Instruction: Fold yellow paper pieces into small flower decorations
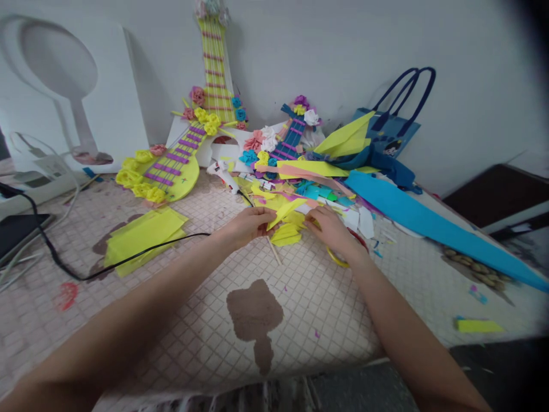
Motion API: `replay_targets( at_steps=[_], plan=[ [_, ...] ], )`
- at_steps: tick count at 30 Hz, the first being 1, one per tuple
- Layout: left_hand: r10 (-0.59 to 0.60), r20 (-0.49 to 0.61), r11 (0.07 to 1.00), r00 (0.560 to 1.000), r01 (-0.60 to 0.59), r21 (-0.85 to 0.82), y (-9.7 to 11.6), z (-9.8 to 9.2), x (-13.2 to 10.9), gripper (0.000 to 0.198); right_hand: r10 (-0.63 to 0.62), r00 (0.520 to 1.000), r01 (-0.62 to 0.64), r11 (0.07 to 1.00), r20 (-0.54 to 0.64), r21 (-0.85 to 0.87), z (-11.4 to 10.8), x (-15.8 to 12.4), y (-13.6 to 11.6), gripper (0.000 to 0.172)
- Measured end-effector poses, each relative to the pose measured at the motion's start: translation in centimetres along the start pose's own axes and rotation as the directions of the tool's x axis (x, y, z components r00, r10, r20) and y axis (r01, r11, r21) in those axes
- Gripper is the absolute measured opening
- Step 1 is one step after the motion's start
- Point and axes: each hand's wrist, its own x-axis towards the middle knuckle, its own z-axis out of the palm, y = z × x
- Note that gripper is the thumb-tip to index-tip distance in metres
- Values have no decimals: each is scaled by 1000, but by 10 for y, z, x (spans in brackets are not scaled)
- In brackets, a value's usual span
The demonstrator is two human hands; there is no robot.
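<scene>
My left hand [249,225] is pinched on a folded yellow paper piece [286,212], holding its near end just above the table. Under it lies a small stack of yellow paper pieces [286,234] and a thin wooden stick [274,252]. My right hand [328,228] rests on the right side of that stack with fingers curled; what they hold is hidden. A yellow ring [337,258] lies under my right wrist. Behind both hands spreads a heap of coloured paper scraps [309,191].
A yellow paper guitar with purple strips and paper flowers [171,166] leans on the wall, a smaller blue one [291,137] beside it. Yellow sheets [143,234] and a black cable [128,260] lie left. A long blue paper strip [429,220] and blue bag [392,131] are right.
</scene>
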Motion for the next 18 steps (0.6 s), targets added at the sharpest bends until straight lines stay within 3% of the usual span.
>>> replay_targets(
  at_steps=[7,10,13,15,18],
  plan=[
    [-51,-68,998,996,52,22,-4,-1,-3,7,8,999,-8,1000,-41,13,0,1,3,12],
    [-44,-71,997,997,48,64,-5,-2,-3,5,95,971,-83,995,-222,63,-7,2,-3,10],
    [-31,-56,993,998,38,113,-7,-2,-3,10,172,864,-130,984,-473,122,-15,2,-18,8],
    [-31,-58,991,998,38,129,-8,0,-2,11,122,835,-54,989,-537,140,-18,2,-31,9],
    [-43,-35,988,998,48,149,-10,2,-3,11,-18,839,112,984,-543,140,-17,2,-47,14]
  ],
)
